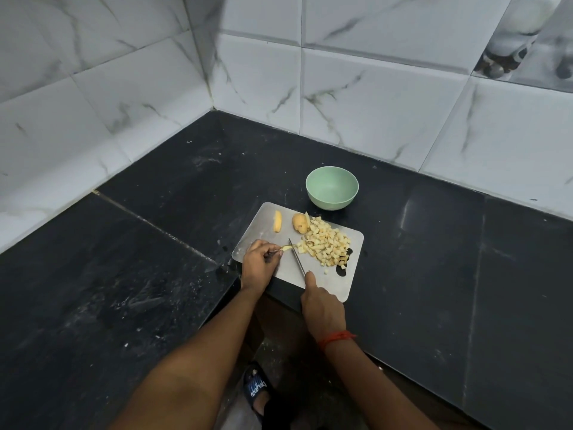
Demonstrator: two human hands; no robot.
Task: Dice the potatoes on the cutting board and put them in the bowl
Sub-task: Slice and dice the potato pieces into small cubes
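Home kitchen corner: white grey-veined marble-look wall tiles [372, 97] across the frame's top, dark polished stone countertop [155, 243] below, grey rectangular cutting board [347, 283] at centre.

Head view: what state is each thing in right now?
bowl, empty
diced pile, on the cutting board
potato chunk, uncut
potato slice, uncut, lying apart
potato strip, held by left hand
knife, held by right hand, blade on strip

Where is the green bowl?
In the head view the bowl sits on the counter, just beyond the board and its potato dice, near the right wall.
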